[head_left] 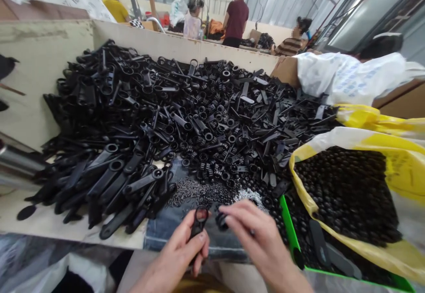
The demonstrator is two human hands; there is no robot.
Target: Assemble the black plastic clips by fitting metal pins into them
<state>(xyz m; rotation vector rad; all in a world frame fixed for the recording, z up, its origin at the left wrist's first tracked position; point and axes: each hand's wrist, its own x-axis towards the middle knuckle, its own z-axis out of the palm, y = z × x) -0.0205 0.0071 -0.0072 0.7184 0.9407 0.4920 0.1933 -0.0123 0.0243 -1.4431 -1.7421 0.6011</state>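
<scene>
My left hand (181,248) is closed around a black plastic handle (198,228), its open ring end pointing up and away from me. Just to the right, the fingertips of my right hand (257,231) pinch a small black ring-shaped part (222,220); it is blurred, and a gap separates it from the handle. Beneath both hands lies a dark blue cloth (162,226). On its far side are small heaps of grey pins (187,190), tiny black pieces (215,193) and silvery screws or pins (249,194).
A large pile of black plastic parts (172,107) fills the walled table. Finished-looking black handles (116,182) lie at left. On the right, a green tray (288,222) holds a yellow-and-white bag (345,136) of black balls (345,191). Several people work beyond the back board (133,34).
</scene>
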